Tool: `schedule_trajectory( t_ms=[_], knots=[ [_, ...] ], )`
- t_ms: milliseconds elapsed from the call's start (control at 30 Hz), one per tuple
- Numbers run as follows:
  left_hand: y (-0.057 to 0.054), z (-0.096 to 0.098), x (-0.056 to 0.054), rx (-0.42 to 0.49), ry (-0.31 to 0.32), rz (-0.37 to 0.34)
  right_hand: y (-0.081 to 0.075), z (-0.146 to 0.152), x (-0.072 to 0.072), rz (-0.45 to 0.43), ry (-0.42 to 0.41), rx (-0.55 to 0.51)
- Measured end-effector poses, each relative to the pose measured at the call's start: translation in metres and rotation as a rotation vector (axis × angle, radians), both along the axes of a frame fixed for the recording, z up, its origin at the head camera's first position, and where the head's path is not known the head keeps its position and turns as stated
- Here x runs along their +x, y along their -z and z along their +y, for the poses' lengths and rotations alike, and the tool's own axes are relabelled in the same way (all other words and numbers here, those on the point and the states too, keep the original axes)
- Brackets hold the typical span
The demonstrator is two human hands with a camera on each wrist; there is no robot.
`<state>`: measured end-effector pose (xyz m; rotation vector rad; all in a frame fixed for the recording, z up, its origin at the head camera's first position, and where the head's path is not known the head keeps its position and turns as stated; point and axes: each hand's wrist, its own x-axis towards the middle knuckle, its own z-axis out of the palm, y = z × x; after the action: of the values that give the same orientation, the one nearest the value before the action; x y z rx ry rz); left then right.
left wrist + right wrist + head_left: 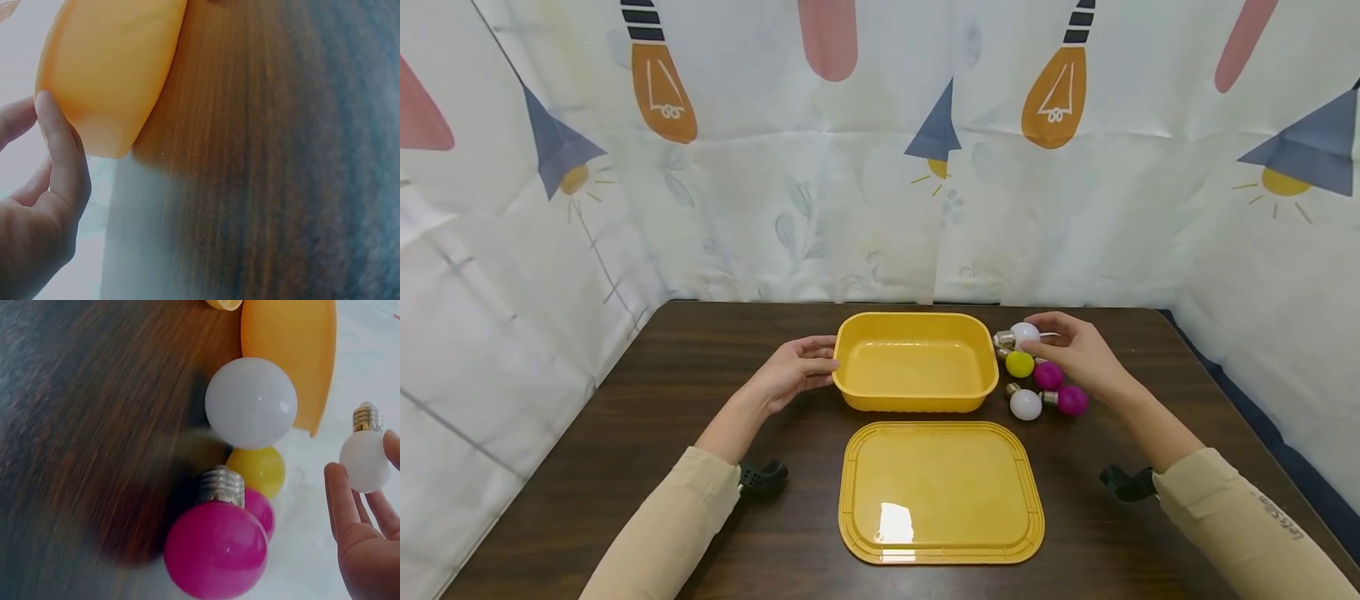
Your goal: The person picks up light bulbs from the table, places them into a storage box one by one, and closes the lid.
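A deep yellow plastic box (917, 403) stands on the table. At its left end my left hand (793, 371) holds the rim, with thumb and fingertips on the edge. Up by the box's right end, my right hand (1078, 354) pinches a white light bulb (364, 464) by its round globe. The metal screw base points toward the box, away from my palm. Below that hand lie a yellow bulb (1019, 365), two magenta bulbs (1072, 402) and another white bulb (1026, 405), grouped beside the box.
A flat yellow lid (940, 492) with a grooved border lies in front of the box. Both rest on a dark wood-grain table (640, 467). A curtain (880, 217) printed with lamps hangs behind and around the table.
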<state>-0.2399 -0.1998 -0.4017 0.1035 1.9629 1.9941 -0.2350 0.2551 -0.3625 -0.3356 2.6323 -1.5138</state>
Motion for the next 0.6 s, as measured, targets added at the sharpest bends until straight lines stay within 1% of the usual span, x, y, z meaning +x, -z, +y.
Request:
schedule_trajectory(
  t_ms=[300, 600],
  knots=[
    [0.000, 0.001, 0.000, 0.005, -0.003, -0.003, -0.001, -0.011, -0.003, 0.009, -0.037, -0.034],
    [0.003, 0.000, -0.001, 0.018, 0.001, 0.000, 0.001, -0.023, -0.005, 0.003, -0.051, -0.035]
  ],
)
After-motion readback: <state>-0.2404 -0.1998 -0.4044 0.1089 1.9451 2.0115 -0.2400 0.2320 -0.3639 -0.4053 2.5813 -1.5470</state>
